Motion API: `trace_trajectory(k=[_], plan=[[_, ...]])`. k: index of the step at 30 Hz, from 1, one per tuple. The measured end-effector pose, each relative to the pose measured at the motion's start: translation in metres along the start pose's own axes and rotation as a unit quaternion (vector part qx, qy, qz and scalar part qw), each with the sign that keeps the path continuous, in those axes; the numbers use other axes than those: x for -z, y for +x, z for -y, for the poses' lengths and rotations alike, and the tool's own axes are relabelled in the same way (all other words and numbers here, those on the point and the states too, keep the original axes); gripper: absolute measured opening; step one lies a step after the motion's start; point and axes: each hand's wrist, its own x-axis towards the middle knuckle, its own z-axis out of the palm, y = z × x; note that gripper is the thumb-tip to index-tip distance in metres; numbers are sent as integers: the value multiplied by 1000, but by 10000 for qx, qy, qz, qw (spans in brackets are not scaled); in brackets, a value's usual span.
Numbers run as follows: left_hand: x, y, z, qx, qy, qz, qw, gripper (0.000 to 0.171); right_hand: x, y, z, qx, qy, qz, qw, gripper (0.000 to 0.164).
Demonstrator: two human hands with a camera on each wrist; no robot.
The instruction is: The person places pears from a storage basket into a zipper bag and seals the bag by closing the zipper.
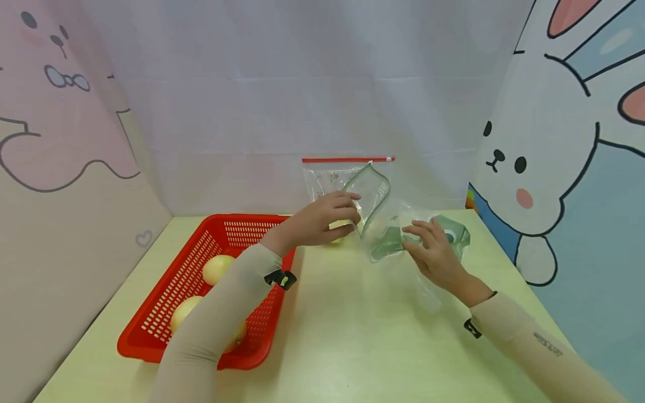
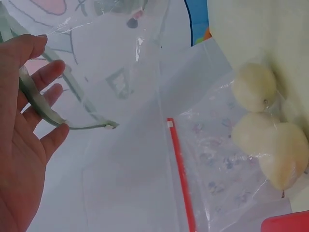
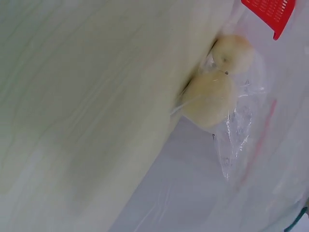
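Note:
A clear zip bag (image 1: pixel 378 193) with a green-edged mouth and green printing hangs above the table between my two hands. My left hand (image 1: pixel 327 218) holds its mouth, the green rim (image 2: pixel 46 112) running between thumb and fingers in the left wrist view. On the bag's other side, my right hand (image 1: pixel 433 252) pinches the clear film near the green print (image 1: pixel 456 235). The right wrist view has no hand, only film across it. Behind the left hand stands another clear bag (image 2: pixel 212 164) with a red slider strip (image 2: pixel 178 169) and several pale yellow pears (image 2: pixel 285 154) inside.
At left on the table (image 1: pixel 342 336) sits a red perforated basket (image 1: pixel 272 330) with several pears (image 1: pixel 218 268), partly covered by my left forearm. A white curtain (image 1: pixel 242 123) closes off the back, and cartoon-printed panels (image 1: pixel 534 145) stand at both sides.

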Motion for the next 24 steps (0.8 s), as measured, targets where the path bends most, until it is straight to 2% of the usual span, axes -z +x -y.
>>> trace_trajectory(k=[3,7,12,17,20,24], plan=[[-1,-1,-7,-179,218,-7,9996,7,-1,-5,2,-38,79,134,9999,29],[-1,-5,-12,-279,486,-3,9984,10,-1,-8,4,-150,161,513,9984,34],[-1,-9,-18,-395,989,-35,9943,14,7,-2,5,-193,425,1021,9937,45],[-2,-11,-25,-485,1413,87,9887,12,20,21,4,-217,845,1110,9900,56],[-3,-11,-30,-507,1569,180,9862,12,26,40,3,-25,977,952,9906,53],[-3,-11,-37,-624,1858,273,9802,13,32,64,2,402,804,840,9924,42]])
